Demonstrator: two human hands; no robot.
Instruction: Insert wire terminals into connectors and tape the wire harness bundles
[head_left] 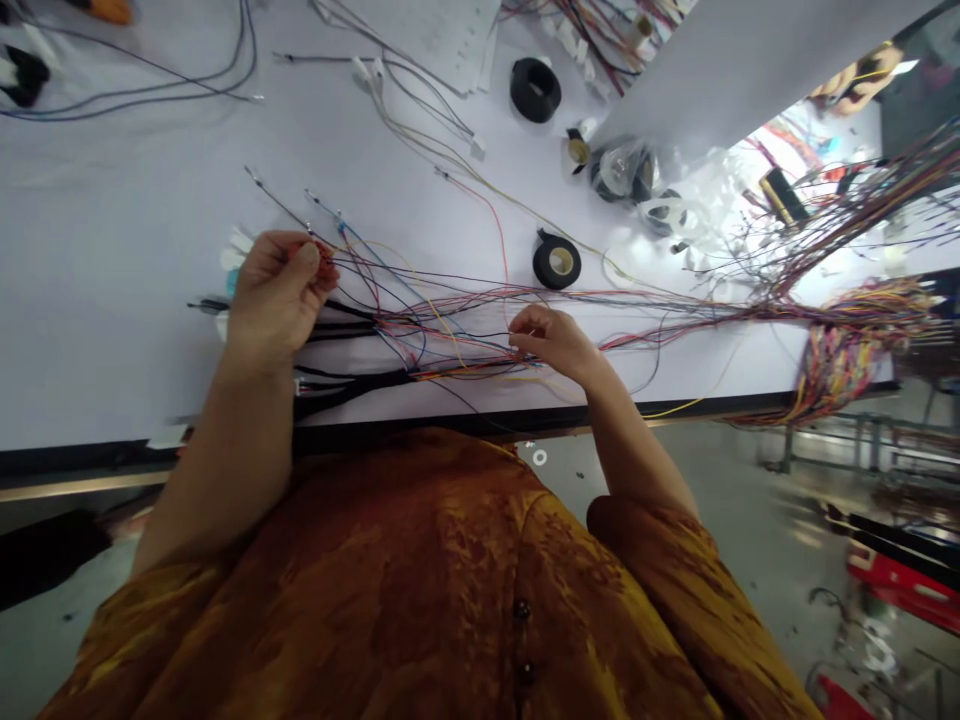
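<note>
My left hand (271, 295) is closed around an orange-red connector (325, 266), with thin dark wires running out of it to the right. My right hand (556, 342) has its fingertips pinched together on a thin wire, whose end I cannot make out. Between and below the hands lies a wire harness (461, 345) of red, blue, orange and black wires. Its left branches are wrapped in black tape (375, 381) and pass under my left wrist. Blue wires (367, 243) with metal terminals lie just right of the connector.
A black tape roll (556, 262) lies beyond my right hand, and another roll (535, 90) farther back. A white post (697, 90) stands at the right near plastic bags (626, 170). Thick wire bundles (840, 350) hang over the table's front edge (517, 425). Papers (427, 40) lie at the back.
</note>
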